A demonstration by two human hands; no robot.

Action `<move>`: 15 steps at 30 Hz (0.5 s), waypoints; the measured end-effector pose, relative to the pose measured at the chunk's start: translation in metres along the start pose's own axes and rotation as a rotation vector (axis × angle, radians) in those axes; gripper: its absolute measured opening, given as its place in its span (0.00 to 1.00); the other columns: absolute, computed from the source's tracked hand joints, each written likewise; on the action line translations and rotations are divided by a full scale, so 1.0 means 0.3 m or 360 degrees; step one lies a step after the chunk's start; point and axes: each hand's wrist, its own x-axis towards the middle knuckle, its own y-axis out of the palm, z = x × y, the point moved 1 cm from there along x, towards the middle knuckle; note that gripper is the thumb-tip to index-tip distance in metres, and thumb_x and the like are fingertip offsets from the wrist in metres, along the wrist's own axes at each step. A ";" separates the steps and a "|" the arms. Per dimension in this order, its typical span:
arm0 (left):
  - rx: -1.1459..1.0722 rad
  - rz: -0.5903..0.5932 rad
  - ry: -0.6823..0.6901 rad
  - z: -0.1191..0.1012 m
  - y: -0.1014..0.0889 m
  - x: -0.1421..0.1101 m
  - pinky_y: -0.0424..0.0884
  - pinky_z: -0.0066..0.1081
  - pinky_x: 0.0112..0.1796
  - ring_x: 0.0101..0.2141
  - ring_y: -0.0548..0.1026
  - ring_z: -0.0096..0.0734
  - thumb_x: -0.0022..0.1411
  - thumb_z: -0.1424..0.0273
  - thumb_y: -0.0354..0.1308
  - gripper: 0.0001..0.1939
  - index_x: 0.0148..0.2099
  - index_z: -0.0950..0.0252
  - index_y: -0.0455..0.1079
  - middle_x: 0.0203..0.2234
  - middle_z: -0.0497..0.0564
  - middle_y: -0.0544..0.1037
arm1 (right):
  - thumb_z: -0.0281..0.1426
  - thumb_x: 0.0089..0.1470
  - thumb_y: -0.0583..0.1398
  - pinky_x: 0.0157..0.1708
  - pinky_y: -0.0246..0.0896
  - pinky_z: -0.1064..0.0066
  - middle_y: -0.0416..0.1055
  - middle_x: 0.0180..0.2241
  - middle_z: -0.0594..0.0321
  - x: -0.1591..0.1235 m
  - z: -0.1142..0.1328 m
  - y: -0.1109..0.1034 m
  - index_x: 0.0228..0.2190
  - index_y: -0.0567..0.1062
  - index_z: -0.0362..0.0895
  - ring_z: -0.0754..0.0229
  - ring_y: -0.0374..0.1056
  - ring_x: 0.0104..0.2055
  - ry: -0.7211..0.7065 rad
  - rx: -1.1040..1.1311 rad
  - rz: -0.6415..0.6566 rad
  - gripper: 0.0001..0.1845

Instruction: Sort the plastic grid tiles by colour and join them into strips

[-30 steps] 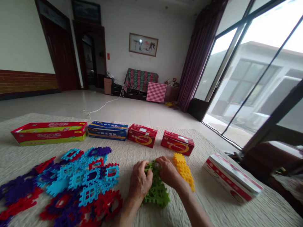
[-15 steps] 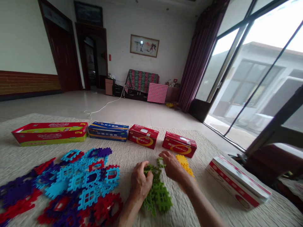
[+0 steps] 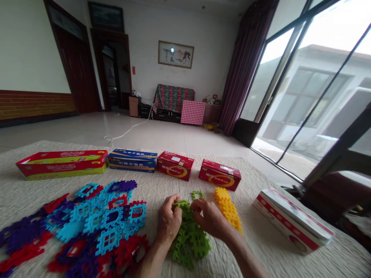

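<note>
Green plastic interlocking blocks (image 3: 199, 241) lie in a loose heap in front of me on the quilted cover. My left hand (image 3: 169, 220) is closed around the far left side of the heap, thumb and fingers gripping a green block. Fingers curled, my right hand (image 3: 209, 218) pinches at a green block on the opposite side; its fingertips are partly hidden. Just beyond the right hand lies a single green frame-shaped block (image 3: 198, 194), apart from the heap. To the right, a row of yellow blocks (image 3: 228, 211) stretches toward me.
A wide pile of light blue, purple and red blocks (image 3: 108, 241) spreads on the left. Behind stand a red-and-green box (image 3: 62, 165), a blue box (image 3: 132, 161) and two red boxes (image 3: 175, 166). A white-and-red box (image 3: 292, 220) sits at right on the cover (image 3: 249, 255).
My right hand has drawn back from the lone green block to the heap, leaving that block lying on the cover. More of the yellow row shows. My left hand stays at the heap.
</note>
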 end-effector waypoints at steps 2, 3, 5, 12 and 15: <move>-0.0019 0.0014 0.0010 0.006 0.002 0.000 0.73 0.33 0.41 0.37 0.78 0.35 0.49 0.77 0.49 0.20 0.43 0.65 0.73 0.36 0.53 0.80 | 0.20 0.46 0.53 0.30 0.60 0.73 0.73 0.26 0.63 0.001 -0.003 -0.001 0.27 0.74 0.44 0.62 0.68 0.29 0.0018 0.0000 -0.0036 0.11; -0.0017 0.0022 0.0012 0.006 0.002 -0.001 0.73 0.32 0.40 0.36 0.78 0.35 0.49 0.77 0.49 0.19 0.43 0.64 0.73 0.35 0.52 0.80 | 0.20 0.46 0.54 0.30 0.61 0.73 0.73 0.27 0.63 0.002 -0.003 -0.001 0.27 0.74 0.44 0.62 0.68 0.29 0.0022 -0.0002 -0.0079 0.11; 0.0001 0.0038 0.0020 0.001 0.001 -0.001 0.73 0.32 0.39 0.34 0.78 0.34 0.49 0.77 0.48 0.19 0.41 0.64 0.74 0.31 0.50 0.80 | 0.21 0.45 0.55 0.34 0.64 0.71 0.74 0.31 0.61 0.003 -0.001 -0.001 0.31 0.74 0.44 0.60 0.70 0.32 -0.0001 0.0019 -0.0176 0.12; 0.0024 0.0079 0.0052 -0.019 -0.004 0.000 0.73 0.32 0.38 0.32 0.77 0.33 0.49 0.78 0.46 0.19 0.39 0.63 0.74 0.29 0.49 0.80 | 0.19 0.39 0.54 0.52 0.61 0.61 0.71 0.50 0.55 0.030 0.013 0.013 0.46 0.71 0.45 0.53 0.65 0.54 -0.0250 0.0128 -0.0073 0.30; 0.0036 0.0073 0.0028 -0.020 -0.005 0.000 0.72 0.32 0.38 0.32 0.77 0.33 0.48 0.78 0.46 0.20 0.40 0.63 0.75 0.29 0.49 0.80 | 0.19 0.38 0.54 0.48 0.63 0.64 0.75 0.42 0.58 0.056 0.015 0.012 0.42 0.74 0.46 0.55 0.70 0.46 -0.0219 0.0100 0.0055 0.27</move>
